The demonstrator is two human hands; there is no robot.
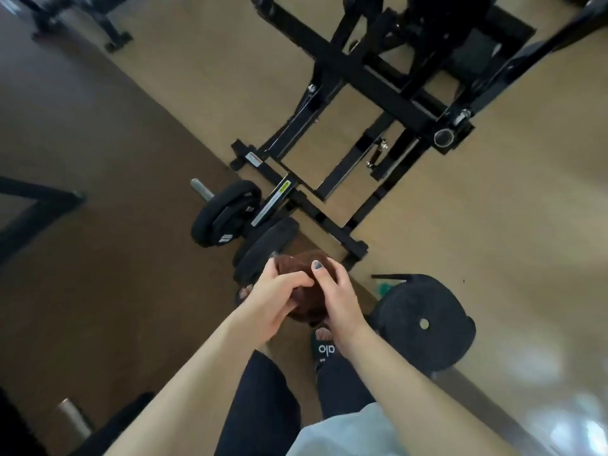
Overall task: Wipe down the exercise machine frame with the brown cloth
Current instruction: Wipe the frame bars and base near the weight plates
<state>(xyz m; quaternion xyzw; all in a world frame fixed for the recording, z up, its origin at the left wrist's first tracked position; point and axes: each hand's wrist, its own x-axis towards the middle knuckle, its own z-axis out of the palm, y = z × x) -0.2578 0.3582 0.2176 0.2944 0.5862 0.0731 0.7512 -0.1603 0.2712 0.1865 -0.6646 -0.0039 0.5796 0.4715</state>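
Note:
The brown cloth is bunched into a ball between both hands, held in front of me above my feet. My left hand grips its left side with curled fingers. My right hand holds its right side, thumb pressed over the top. The black exercise machine frame stands on the floor ahead, its base bars reaching toward me. Neither hand touches the frame.
Black weight plates sit on a peg at the frame's near left. A loose black plate lies on the floor at my right, with a green object beside it. More black equipment stands at the left.

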